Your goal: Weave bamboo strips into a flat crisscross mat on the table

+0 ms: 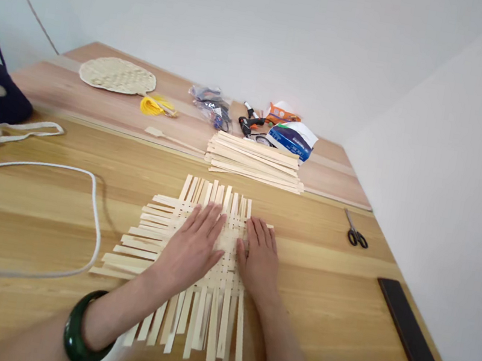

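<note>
A woven mat of pale bamboo strips (227, 245) lies flat near the table's front edge. Loose strip ends stick out at the back, the left and the front. My left hand (192, 246) rests flat on the middle of the weave, fingers stretched out, and a dark green bangle (78, 325) circles that wrist. At the mat's right edge lies my right hand (259, 256), its fingers extended over the strips and its thumb toward the centre. Both hands cover part of the weave, and neither grips a strip.
Behind the mat lies a pile of loose strips (255, 161). Scissors (355, 232) and a dark flat bar (406, 322) are at the right. A white cord (95, 218) curves at the left. Farther back are a finished woven fan (118, 74), a glue gun (250, 124) and a tissue pack (290, 141).
</note>
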Action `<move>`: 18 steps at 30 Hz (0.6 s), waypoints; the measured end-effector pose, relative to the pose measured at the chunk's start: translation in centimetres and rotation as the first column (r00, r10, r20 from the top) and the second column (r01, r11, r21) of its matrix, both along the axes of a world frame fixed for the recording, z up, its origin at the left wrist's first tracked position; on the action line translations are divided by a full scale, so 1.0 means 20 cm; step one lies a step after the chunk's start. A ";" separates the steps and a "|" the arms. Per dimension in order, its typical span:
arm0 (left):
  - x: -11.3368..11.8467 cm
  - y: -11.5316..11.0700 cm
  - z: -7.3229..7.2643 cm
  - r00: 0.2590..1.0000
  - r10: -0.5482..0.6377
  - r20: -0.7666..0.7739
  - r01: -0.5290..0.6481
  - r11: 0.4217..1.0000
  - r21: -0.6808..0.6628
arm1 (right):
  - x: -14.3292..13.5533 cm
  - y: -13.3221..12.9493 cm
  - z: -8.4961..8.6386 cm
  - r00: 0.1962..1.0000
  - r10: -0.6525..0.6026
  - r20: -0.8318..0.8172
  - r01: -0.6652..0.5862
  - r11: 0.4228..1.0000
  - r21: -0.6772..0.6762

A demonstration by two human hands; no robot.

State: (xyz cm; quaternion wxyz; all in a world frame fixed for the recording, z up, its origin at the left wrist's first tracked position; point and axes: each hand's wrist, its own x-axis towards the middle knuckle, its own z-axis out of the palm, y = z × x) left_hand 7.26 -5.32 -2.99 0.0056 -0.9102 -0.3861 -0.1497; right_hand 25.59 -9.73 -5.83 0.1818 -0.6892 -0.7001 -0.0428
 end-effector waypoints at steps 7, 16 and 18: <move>0.12 0.06 -0.01 0.995 0.041 0.085 -0.033 0.995 -0.095 | 0.02 0.01 0.06 1.000 0.008 0.012 -0.007 0.999 -0.049; 0.11 0.05 -0.07 0.989 0.024 0.144 -0.021 1.000 -0.022 | 0.02 0.12 0.12 1.000 -0.020 0.003 0.020 1.000 0.009; 0.11 0.05 -0.07 0.991 0.016 0.133 -0.014 1.000 -0.018 | 0.01 0.14 0.09 1.000 -0.025 -0.004 0.025 0.998 0.053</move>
